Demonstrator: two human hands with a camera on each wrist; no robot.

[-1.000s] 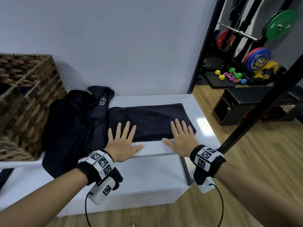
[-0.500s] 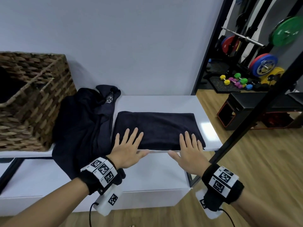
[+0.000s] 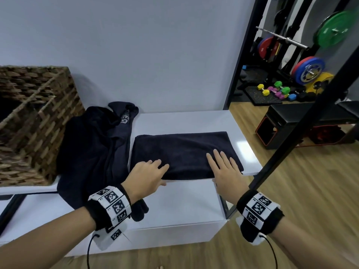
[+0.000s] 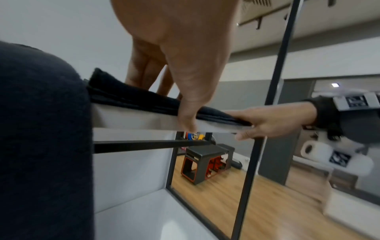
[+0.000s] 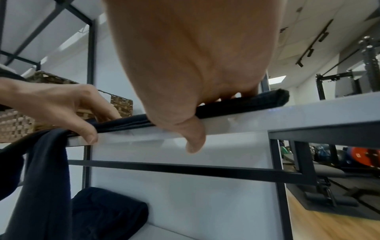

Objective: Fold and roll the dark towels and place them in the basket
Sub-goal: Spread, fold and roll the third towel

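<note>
White shelf (image 3: 186, 121) carries my folded dark towel (image 3: 182, 150) at its front edge. My left hand (image 3: 147, 176) pinches the towel's near edge, fingers above, thumb below; my right hand (image 3: 225, 171) lies flat, fingers straight. Wicker basket (image 3: 38, 121) stands left.

Counts: 1 folded dark towel (image 3: 184, 152) on white shelf top; 1 crumpled dark cloth heap (image 3: 93, 148) beside it; 1 rolled dark towel (image 5: 109, 211) on lower shelf; 1 brown woven wicker basket (image 3: 38, 121); 2 hands – left (image 3: 147, 175), right (image 3: 225, 171).
</note>
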